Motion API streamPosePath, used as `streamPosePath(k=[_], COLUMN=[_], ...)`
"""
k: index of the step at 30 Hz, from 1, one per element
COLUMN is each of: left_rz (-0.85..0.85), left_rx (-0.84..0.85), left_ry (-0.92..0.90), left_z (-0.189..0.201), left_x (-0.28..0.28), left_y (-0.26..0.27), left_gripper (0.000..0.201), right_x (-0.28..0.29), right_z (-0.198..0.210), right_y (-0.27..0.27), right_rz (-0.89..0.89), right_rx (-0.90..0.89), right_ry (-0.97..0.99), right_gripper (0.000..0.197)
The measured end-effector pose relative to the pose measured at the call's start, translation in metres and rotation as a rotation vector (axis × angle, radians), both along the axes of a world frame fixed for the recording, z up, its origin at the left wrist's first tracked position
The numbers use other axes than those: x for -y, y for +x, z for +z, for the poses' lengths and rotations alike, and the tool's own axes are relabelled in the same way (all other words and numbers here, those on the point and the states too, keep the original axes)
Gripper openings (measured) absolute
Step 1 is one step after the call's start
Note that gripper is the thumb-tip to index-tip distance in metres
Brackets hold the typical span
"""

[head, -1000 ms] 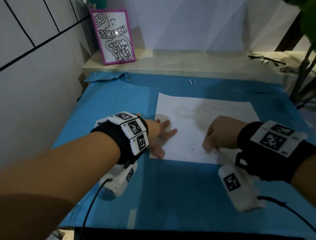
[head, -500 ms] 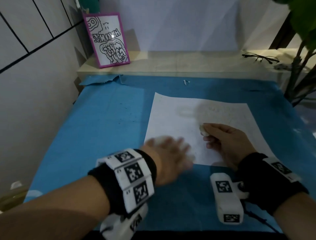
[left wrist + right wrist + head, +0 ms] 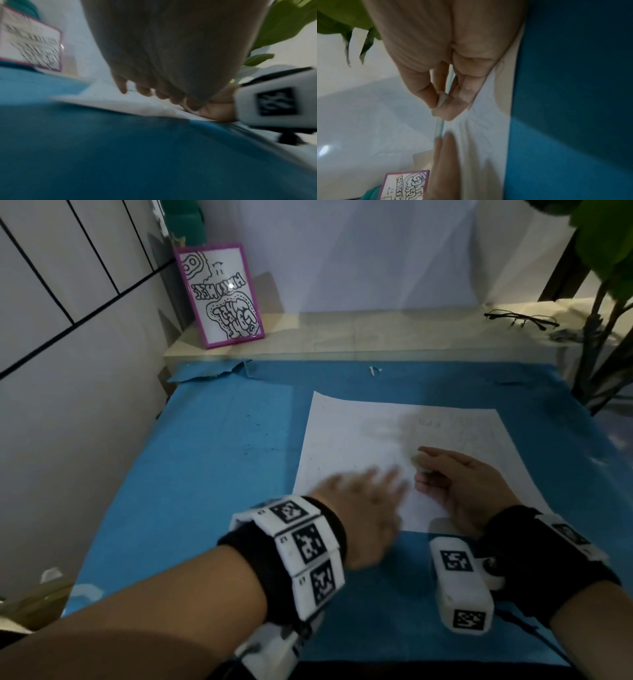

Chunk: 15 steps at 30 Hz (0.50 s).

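A small soft eraser [image 3: 418, 461] is pinched by the right hand [image 3: 469, 491] over thin, easily creased paper [image 3: 356, 433], laid on the worktop [image 3: 222, 474] and best steadied flat by the released fingers of the left hand [image 3: 363, 508]

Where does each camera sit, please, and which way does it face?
Head: on the head, facing down at the paper; left hand, right hand and forearms show.
Left wrist: on that wrist, facing along the palm over the mat; fingertips show.
Right wrist: on that wrist, facing along fingers pinching the eraser.
Shared: all see the paper; both wrist views see the framed picture.
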<state>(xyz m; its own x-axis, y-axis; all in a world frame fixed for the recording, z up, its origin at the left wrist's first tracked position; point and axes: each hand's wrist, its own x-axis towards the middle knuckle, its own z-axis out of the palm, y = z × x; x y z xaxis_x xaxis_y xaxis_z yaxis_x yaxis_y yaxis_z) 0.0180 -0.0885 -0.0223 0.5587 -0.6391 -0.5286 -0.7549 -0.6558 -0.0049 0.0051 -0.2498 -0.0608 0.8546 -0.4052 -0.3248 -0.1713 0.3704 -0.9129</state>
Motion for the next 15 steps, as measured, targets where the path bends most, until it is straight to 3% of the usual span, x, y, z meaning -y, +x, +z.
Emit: streamPosePath(k=[2,3,7,8,12,14,15], left_rz=[-0.071,-0.041,0.346,0.34,-0.101,-0.067,0.056], left_rx=[-0.146,-0.126,0.128,0.134,-0.017,-0.074,-0.031], left_ry=[-0.038,-0.014,0.122,0.123,-0.038,-0.017,0.029], left_z=[-0.005,-0.01,-0.004,0.001,0.011,0.0,-0.002], left_x=[0.001,-0.007,-0.058,-0.065,-0.052,-0.053,-0.058], left_y=[-0.012,-0.004,0.043,0.046,0.0,-0.004,0.007], left_gripper=[0.053,0.052,0.063,0.064,0.056,0.055,0.056], right_x=[0.001,0.001,-0.004,-0.005,-0.006,-0.007,-0.007], right_z=[-0.001,-0.001,-0.002,-0.002,-0.004,-0.003,-0.003], right_y=[-0.001,-0.002,-0.004,-0.004,-0.004,-0.005,-0.006], right_rz=[0.007,0.02,0.055,0.061,0.086,0.095,0.103], right_rx=[-0.004,-0.008,-0.023,-0.029,-0.04,-0.036,-0.04], right_ry=[-0.024,-0.058,-0.225,-0.266,-0.396,-0.436,-0.454], right_gripper=[0.008,0.007,0.005,0.005,0.005,0.004,0.004])
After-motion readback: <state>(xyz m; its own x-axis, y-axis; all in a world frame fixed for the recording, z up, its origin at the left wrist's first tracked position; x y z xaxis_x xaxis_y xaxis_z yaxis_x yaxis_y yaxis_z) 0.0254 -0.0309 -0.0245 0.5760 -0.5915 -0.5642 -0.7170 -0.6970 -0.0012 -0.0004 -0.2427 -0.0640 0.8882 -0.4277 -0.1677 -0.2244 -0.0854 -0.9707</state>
